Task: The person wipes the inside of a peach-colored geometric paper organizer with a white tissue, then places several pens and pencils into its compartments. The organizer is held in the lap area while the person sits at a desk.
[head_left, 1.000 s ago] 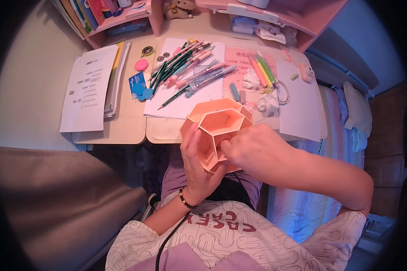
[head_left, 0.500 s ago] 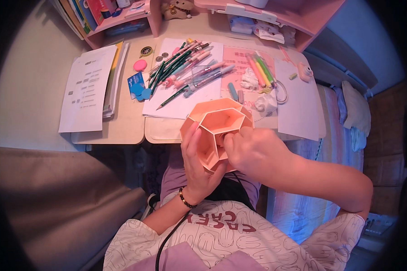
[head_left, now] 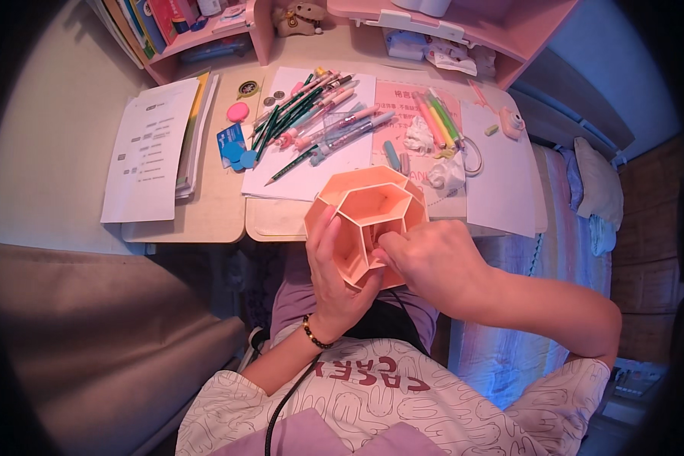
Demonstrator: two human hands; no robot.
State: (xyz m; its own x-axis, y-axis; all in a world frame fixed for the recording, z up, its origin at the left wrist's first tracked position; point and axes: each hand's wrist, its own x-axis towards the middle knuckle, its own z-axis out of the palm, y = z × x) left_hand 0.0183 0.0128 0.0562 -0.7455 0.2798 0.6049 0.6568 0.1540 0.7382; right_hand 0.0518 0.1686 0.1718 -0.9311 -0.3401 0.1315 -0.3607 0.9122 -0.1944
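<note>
A peach-coloured pen holder with several angular compartments is tilted above my lap, its openings facing me. My left hand grips it by the left side, thumb at the lower edge and fingers up along the wall. Inside the lower right compartment are the curled fingertips of my right hand. Those fingers are closed, and whatever they may pinch is hidden by the hand and the compartment walls.
Across the desk lie a pile of pens and pencils, highlighters, crumpled tissues, a pink round thing and blue discs. Stacked papers sit left. A pink shelf stands behind; a bed is right.
My right hand has shifted slightly right and down, uncovering more of the compartment. The left hand keeps its grip on the pen holder.
</note>
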